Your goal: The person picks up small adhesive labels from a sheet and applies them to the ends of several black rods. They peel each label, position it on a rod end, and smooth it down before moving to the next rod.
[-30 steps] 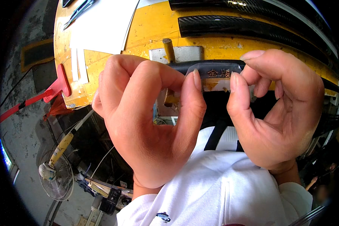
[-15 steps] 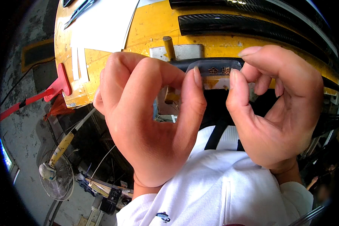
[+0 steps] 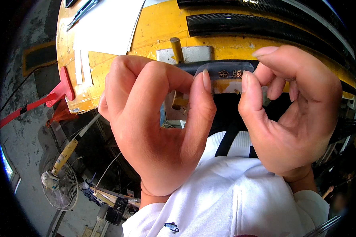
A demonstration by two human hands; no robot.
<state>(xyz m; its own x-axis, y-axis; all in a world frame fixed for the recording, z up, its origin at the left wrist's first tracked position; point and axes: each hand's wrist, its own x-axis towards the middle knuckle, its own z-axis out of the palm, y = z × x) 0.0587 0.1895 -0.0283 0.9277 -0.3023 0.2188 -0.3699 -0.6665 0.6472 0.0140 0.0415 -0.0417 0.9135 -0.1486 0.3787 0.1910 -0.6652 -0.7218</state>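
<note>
A small clear film strip [image 3: 224, 73] with rounded corners and gold characters is stretched level between my hands. My left hand [image 3: 146, 118] pinches its left end between thumb and curled index finger. At the right end, the thumb of my right hand [image 3: 308, 110] presses the film from the near side; the index fingertip stands apart above, and whatever backs the thumb is hidden. Behind the film runs a dark tube [image 3: 192, 68] along the bench's near edge, partly covered by my fingers. Whether the film touches the tube I cannot tell.
Glossy black carbon-weave tubes [image 3: 233, 25] lie across the yellow bench [image 3: 154, 37]. A wooden peg [image 3: 177, 50] stands by a metal plate [image 3: 201, 54]. White paper sheets [image 3: 106, 27], tweezers [image 3: 81, 15] and a red-handled tool [image 3: 65, 89] are left; a fan [image 3: 59, 185] is lower left.
My right hand has shifted very slightly to the right, its thumb still on the film's end. My left hand and the film are almost unmoved.
</note>
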